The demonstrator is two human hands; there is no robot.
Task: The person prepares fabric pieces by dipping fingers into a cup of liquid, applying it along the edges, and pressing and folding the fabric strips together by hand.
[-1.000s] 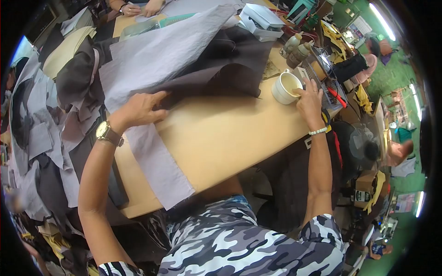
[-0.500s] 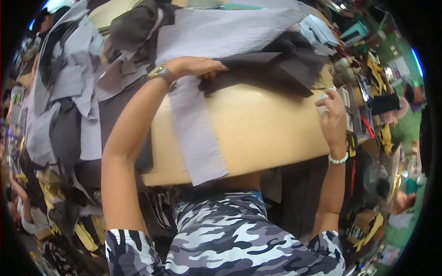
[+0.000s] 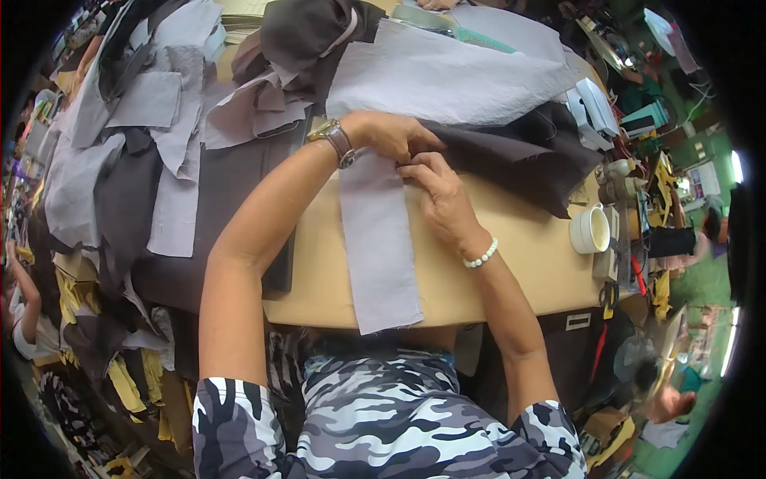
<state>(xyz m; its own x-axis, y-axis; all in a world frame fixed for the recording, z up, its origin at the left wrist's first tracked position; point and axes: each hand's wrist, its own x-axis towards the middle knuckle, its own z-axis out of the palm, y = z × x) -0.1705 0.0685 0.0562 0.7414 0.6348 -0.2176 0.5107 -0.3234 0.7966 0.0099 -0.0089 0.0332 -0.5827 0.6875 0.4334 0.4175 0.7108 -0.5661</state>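
My left hand (image 3: pixel 392 136) is closed at the near left edge of a dark brown cloth piece (image 3: pixel 511 152), its fingertips curled down over the cloth. Right below it, my right hand (image 3: pixel 444 195) has thumb and forefinger pinched together; what lies between them is too small to make out. The two hands nearly touch. A pale grey fabric strip (image 3: pixel 380 247) with a frayed end runs from under my left wrist to the table's front edge. Beyond the hands, a large light grey cloth piece (image 3: pixel 447 76) overlaps the dark one.
A white cup (image 3: pixel 590 230) stands at the table's right side, with scissors (image 3: pixel 609 300) near the edge. Small jars (image 3: pixel 621 180) and a white box (image 3: pixel 592 112) are behind. Dark and grey cloth pieces (image 3: pixel 144 100) heap up on the left. Another person's hand (image 3: pixel 439 4) shows at the far edge.
My right hand has left the white cup at the right and come in beside my left hand, fingers now pinched. My left hand stays at the dark cloth. The view has shifted slightly.
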